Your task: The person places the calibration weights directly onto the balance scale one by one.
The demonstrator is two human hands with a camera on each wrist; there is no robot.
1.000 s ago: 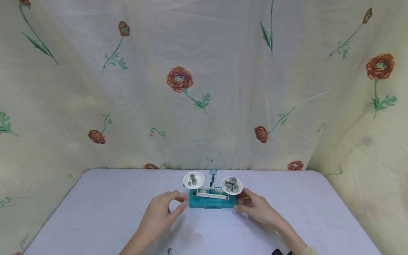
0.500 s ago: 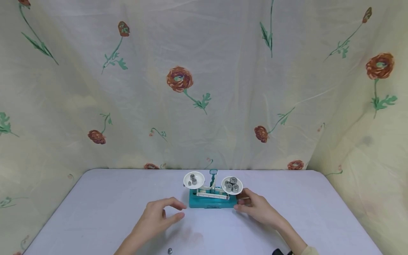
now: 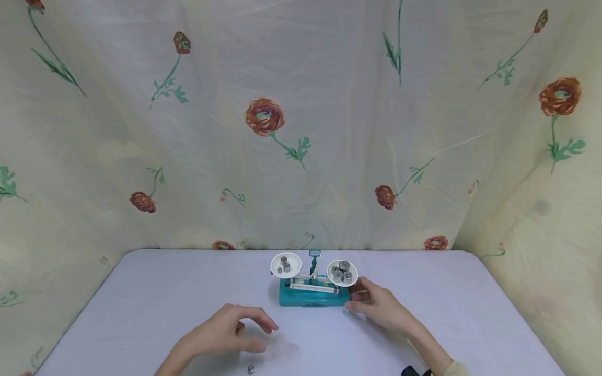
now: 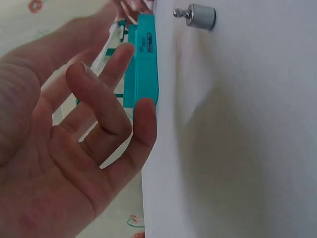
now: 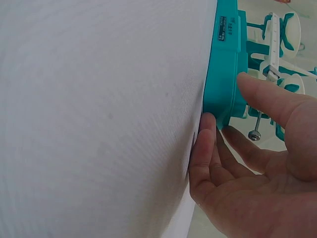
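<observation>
A small teal balance scale point(image 3: 314, 299) stands on the table, its beam tilted down to the right. Three metal weights point(image 3: 286, 267) lie in its left white pan point(image 3: 293, 273), and several more point(image 3: 344, 266) in the right pan point(image 3: 354, 270). My right hand point(image 3: 383, 308) holds the right end of the base; in the right wrist view the thumb point(image 5: 262, 94) lies against one face and the fingers bend at the end. Holding nothing, my left hand point(image 3: 223, 331) hovers left of and nearer than the scale, its fingers loosely bent. Close below it lies a loose metal weight point(image 4: 202, 16).
A white cloth covers the table point(image 3: 141, 303). A flower-patterned curtain point(image 3: 324, 130) hangs behind and along both sides. At the bottom edge, a black object point(image 3: 409, 371) shows by the right forearm, near a pale sleeve point(image 3: 456, 369).
My left hand has drawn away from the scale's left end, toward me and down, closer to the loose weight. The right hand and the scale have stayed in place.
</observation>
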